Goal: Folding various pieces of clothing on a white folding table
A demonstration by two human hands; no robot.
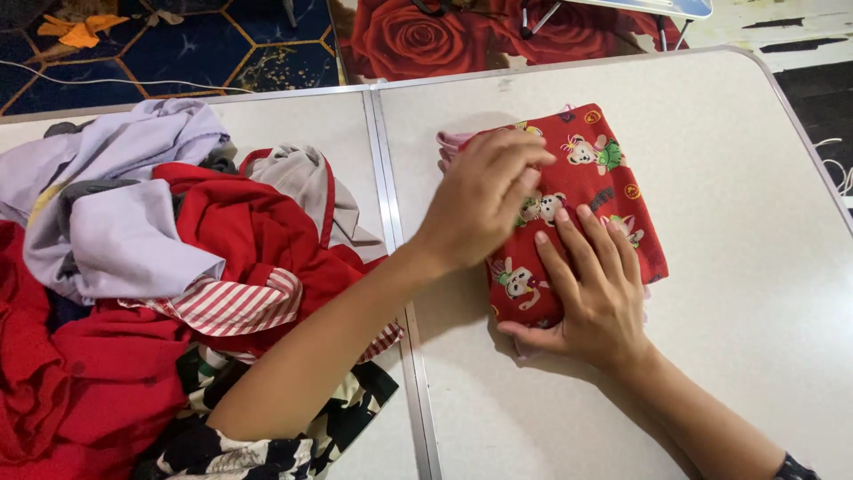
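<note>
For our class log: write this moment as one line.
left hand: pressing folded red cloth | right hand: flat on it | clothes pile: beside, on table

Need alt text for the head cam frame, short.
Both hands press flat on a folded red cartoon-print cloth on a white folding table: left hand on its upper left, right hand on its lower part. A pile of unfolded clothes, mostly red and lilac, lies to the left.

A pale folding table [737, 222] with a metal seam down its middle carries a folded red printed cloth [613, 187] on the right half and a heap of clothes [160, 293], red, lilac, grey, striped and camouflage, on the left half, spilling to the seam
</note>
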